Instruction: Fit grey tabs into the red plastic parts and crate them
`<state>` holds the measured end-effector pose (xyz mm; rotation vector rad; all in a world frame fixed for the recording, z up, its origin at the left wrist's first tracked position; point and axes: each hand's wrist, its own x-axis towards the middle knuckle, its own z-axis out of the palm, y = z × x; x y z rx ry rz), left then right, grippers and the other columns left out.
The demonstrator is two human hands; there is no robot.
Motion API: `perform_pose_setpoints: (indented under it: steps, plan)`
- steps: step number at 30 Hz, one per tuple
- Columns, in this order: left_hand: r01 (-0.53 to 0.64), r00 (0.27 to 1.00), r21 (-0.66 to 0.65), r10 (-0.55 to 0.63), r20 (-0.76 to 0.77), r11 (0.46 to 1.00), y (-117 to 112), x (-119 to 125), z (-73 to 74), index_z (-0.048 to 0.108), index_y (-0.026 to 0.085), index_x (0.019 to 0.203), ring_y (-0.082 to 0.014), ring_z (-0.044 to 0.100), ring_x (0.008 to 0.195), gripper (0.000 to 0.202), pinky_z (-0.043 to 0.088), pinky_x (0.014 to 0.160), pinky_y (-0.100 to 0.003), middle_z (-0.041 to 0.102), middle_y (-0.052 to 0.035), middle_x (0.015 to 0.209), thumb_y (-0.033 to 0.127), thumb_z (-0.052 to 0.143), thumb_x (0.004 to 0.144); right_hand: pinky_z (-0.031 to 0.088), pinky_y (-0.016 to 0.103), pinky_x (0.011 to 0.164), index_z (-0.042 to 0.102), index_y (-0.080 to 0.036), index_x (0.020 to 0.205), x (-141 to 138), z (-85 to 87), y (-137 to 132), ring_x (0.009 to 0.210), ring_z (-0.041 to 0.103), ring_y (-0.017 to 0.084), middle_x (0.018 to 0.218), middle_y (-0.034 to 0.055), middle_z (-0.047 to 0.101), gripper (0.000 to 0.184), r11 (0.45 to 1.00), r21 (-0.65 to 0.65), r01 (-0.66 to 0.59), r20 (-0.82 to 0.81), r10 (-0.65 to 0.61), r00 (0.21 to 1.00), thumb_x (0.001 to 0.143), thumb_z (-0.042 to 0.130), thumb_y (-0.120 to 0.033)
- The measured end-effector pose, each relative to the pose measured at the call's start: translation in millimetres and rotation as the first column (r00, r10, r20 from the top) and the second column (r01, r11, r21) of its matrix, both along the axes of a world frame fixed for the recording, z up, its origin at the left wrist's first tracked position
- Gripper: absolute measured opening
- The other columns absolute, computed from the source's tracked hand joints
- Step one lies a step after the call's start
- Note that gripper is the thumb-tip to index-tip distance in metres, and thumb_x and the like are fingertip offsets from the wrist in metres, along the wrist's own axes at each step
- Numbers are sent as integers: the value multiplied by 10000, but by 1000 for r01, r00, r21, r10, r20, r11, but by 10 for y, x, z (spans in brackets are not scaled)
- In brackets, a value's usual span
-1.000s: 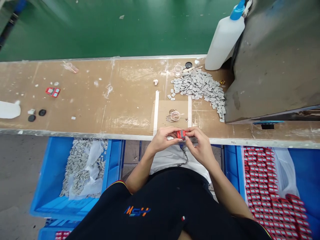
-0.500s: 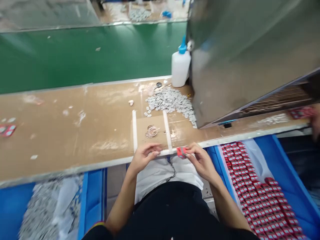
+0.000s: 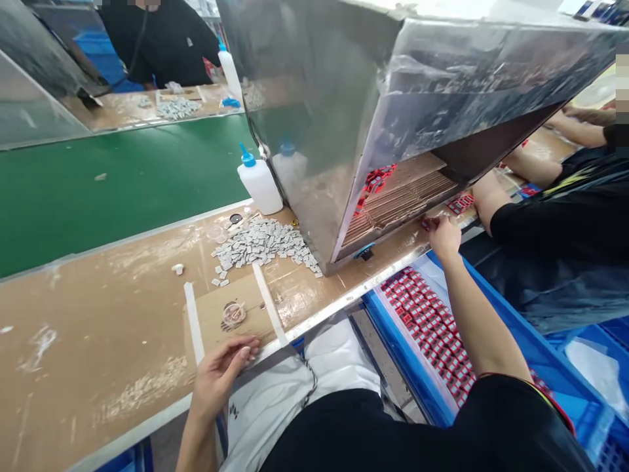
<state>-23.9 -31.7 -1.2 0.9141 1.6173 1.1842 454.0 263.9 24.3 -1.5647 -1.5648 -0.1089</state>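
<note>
My right hand (image 3: 445, 237) is stretched out to the right, at the mouth of a foil-covered metal machine (image 3: 393, 92). Its fingers are closed on a small red part (image 3: 429, 224) at the edge of the slatted tray (image 3: 398, 196) inside the opening. More red parts (image 3: 376, 180) lie deeper on those slats. My left hand (image 3: 221, 373) rests at the near edge of the brown bench (image 3: 98, 341), fingers loosely stretched and holding nothing, beside a cardboard pad (image 3: 216, 321) with a small clear dish (image 3: 233, 313) on it.
A heap of grey pieces (image 3: 260, 239) and a white glue bottle (image 3: 258, 183) sit by the machine. A blue bin of red parts (image 3: 432, 328) stands below the bench. A co-worker's arm (image 3: 491, 196) is close on the right. Another person (image 3: 157, 33) stands beyond the green belt (image 3: 122, 183).
My right hand has carried the red part from in front of me far right to the machine's opening. The left hand let go and stayed at the bench edge. My head turned right.
</note>
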Motion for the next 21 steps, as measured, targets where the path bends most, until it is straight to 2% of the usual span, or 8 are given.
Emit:
perform_pose_setpoints:
  steps: [5, 8, 11, 13, 15, 18, 20, 21]
  plan:
    - [-106, 988, 28, 108, -109, 994, 3, 148, 115, 750, 158, 904, -234, 762, 764, 543, 649, 696, -310, 796, -118, 875, 675, 759, 736, 511, 453, 860, 602, -173, 919, -351, 177, 72, 988, 614, 272, 987, 130, 590, 79, 992, 71, -99, 5, 99, 995, 939, 531, -202]
    - [-110, 978, 48, 117, -172, 993, 17, 214, 163, 741, 164, 887, -240, 759, 759, 525, 647, 679, -319, 788, -115, 868, 673, 733, 761, 548, 443, 857, 639, -185, 1069, -826, 235, 126, 921, 648, 257, 1025, 111, 644, 186, 949, 10, -314, 51, 313, 948, 893, 631, -245]
    - [-112, 975, 57, 121, -187, 992, 38, 231, 184, 741, 164, 851, -230, 746, 733, 509, 645, 689, -328, 777, -106, 837, 665, 732, 764, 557, 464, 924, 613, -211, 1154, -1290, 265, 215, 1014, 663, 279, 1136, 114, 672, 358, 827, -108, -551, 45, 558, 829, 827, 736, -292]
    - [-105, 978, 54, 113, -177, 993, 44, 214, 191, 746, 166, 824, -219, 734, 701, 497, 639, 672, -319, 770, -94, 812, 657, 748, 750, 542, 500, 965, 593, -212, 1159, -1469, 302, 256, 1073, 655, 298, 1186, 131, 671, 372, 788, -156, -596, 7, 604, 797, 830, 738, -307]
    - [-60, 984, 41, 66, -164, 997, 30, 189, 198, 752, 173, 791, -215, 723, 670, 479, 630, 637, -308, 763, -81, 780, 647, 774, 724, 538, 513, 962, 586, -215, 1129, -1512, 365, 218, 1055, 659, 298, 1153, 132, 683, 327, 813, -156, -561, -55, 560, 826, 850, 718, -321]
    - [19, 985, 34, -13, -172, 999, -29, 188, 206, 767, 197, 756, -231, 723, 701, 438, 623, 655, -305, 758, -72, 755, 634, 773, 729, 552, 475, 932, 557, -209, 1152, -1397, 485, -132, 984, 669, 258, 1093, 117, 686, 343, 821, -76, -565, -255, 532, 807, 877, 702, -354]
    - [61, 984, 28, -55, -169, 998, -64, 247, 201, 785, 219, 769, -246, 729, 761, 404, 623, 718, -312, 772, -78, 781, 621, 753, 761, 564, 424, 909, 538, -212, 1195, -1320, 543, -587, 956, 673, 218, 1093, 96, 679, 377, 764, -14, -645, -417, 582, 698, 896, 699, -375]
    - [108, 984, 14, -105, -142, 994, -71, 299, 193, 799, 227, 799, -255, 733, 782, 390, 624, 752, -322, 784, -84, 807, 614, 753, 767, 567, 402, 906, 534, -223, 1223, -1313, 552, -857, 966, 674, 201, 1128, 90, 673, 388, 704, -7, -710, -489, 617, 617, 909, 693, -384]
